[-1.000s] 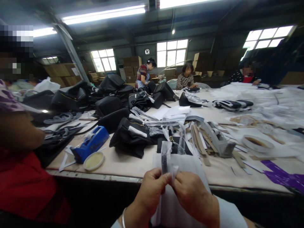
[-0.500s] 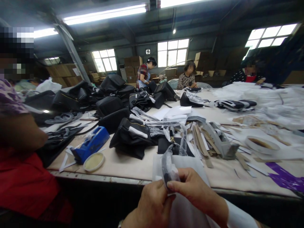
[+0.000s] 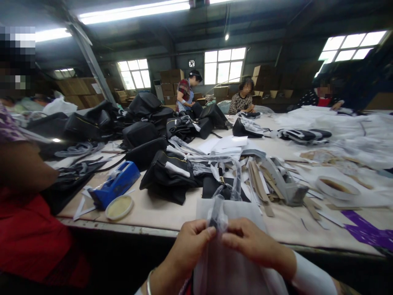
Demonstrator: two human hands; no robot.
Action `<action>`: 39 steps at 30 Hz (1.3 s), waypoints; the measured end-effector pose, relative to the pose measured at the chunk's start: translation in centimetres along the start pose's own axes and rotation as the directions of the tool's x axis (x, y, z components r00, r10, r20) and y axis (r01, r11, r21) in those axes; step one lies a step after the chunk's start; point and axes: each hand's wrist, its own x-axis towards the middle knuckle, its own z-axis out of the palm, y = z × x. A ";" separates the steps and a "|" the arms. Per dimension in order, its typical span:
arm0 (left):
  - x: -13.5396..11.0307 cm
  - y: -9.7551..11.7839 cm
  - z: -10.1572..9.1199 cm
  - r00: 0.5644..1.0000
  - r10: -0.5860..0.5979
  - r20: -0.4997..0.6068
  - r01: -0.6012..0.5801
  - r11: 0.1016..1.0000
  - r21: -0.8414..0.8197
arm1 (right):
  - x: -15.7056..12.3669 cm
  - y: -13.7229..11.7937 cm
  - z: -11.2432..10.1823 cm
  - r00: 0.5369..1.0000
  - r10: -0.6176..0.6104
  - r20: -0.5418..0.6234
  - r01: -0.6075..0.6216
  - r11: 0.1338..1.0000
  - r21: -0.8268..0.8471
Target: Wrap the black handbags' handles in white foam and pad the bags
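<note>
My left hand (image 3: 192,246) and my right hand (image 3: 250,243) meet at the table's near edge. Both pinch a black strap wrapped in clear plastic (image 3: 217,213), which sticks up between the fingertips. Under my hands a white sheet of fabric (image 3: 233,262) hangs from the table down toward my lap. Just behind it a black bag part with a gold fitting (image 3: 222,186) lies on the table (image 3: 159,213).
A blue tape dispenser (image 3: 116,184) and a round tape roll (image 3: 119,207) lie at the left. A grey tape dispenser (image 3: 284,182) sits amid cardboard strips at the right. Black bags (image 3: 144,131) pile up behind. A person in red (image 3: 27,213) sits close at my left; others work at the far end.
The strap stood upright between both hands, bent into a loop half a second ago, and is now pinched lower and bunched. My right hand moved back beside the left.
</note>
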 end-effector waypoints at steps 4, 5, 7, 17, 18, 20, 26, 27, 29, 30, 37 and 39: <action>-0.1 0.0 0.0 0.982 0.189 -0.008 -0.170 0.901 0.399 | 1.6 0.1 0.5 0.919 0.395 0.009 -0.309 0.704 0.639; -0.1 -0.1 0.0 0.975 0.222 0.001 -0.194 0.850 0.490 | 2.0 0.3 0.9 0.902 0.432 0.003 -0.315 0.652 0.690; -0.3 -0.5 -0.2 0.957 0.288 0.037 -0.244 0.727 0.641 | 2.6 0.4 1.6 0.892 0.450 -0.029 -0.295 0.632 0.717; -3.5 -5.0 -2.6 0.890 0.373 -0.262 0.055 0.483 0.874 | 1.3 0.5 1.5 0.873 0.468 -0.140 -0.293 0.731 0.616; -3.8 -5.2 -2.4 0.908 0.304 -0.287 0.116 0.476 0.872 | 1.3 0.7 1.6 0.870 0.474 -0.136 -0.298 0.725 0.621; -4.2 -5.4 -2.0 0.922 0.208 -0.325 0.204 0.451 0.869 | 1.2 1.0 1.7 0.868 0.479 -0.131 -0.301 0.719 0.627; -4.9 -5.2 -0.5 0.932 0.201 -0.303 0.251 0.247 0.936 | 1.2 1.4 2.0 0.861 0.492 -0.125 -0.318 0.715 0.622; -4.9 -5.3 -0.4 0.933 0.213 -0.289 0.243 0.217 0.945 | 1.2 1.5 2.0 0.858 0.498 -0.126 -0.323 0.714 0.622; -4.9 -5.6 0.0 0.934 0.228 -0.275 0.231 0.202 0.952 | 1.2 1.5 2.1 0.854 0.504 -0.130 -0.326 0.713 0.620; -4.8 -5.7 0.1 0.933 0.226 -0.280 0.228 0.229 0.946 | 1.2 1.5 2.1 0.852 0.506 -0.131 -0.327 0.711 0.622; -4.9 -4.6 -0.9 0.972 -0.024 -0.233 0.167 0.769 0.618 | 1.0 2.0 2.0 0.859 0.500 -0.114 -0.316 0.691 0.651; -5.3 -4.0 -1.6 0.993 -0.045 -0.110 0.100 0.820 0.563 | 0.9 1.8 1.9 0.864 0.492 -0.106 -0.304 0.678 0.670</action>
